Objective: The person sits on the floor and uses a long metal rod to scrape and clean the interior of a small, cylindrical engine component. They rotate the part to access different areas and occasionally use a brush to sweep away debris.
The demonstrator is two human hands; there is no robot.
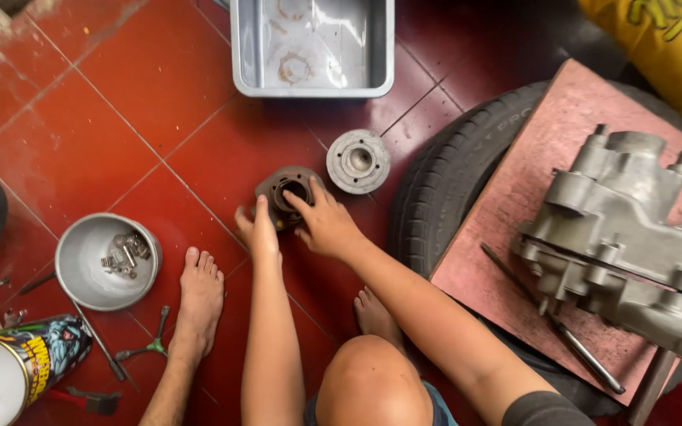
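Cylinder (287, 196) on red tile floor (104, 134), just below grey tub (313, 85) and beside round finned head (358, 161), not touching it. Left hand (259, 230) against cylinder's near-left edge, fingers together, thumb side up along the rim. Right hand (327, 224) over the near-right side, index finger reaching across into the bore, remaining fingers loosely curled on the outer wall. Likely cast metal: heavy for its bulk, rigid, no give; thin fins probably chip-prone and sharp at edges, surface possibly oily, so slippery. Best taken with both palms on opposite outer walls, or fingers hooked inside the bore; avoid lifting by single fins. Steel bowl (88, 264) with bolts at left, well apart. Spray can (29, 364) at bottom left, lying down, white cap, black-and-yellow printed label with bluish figure. Yellow bag (665, 47) top right with dark lettering, partly out of view. Engine case (633, 237) on pink board (515, 237) over tyre (436, 189)
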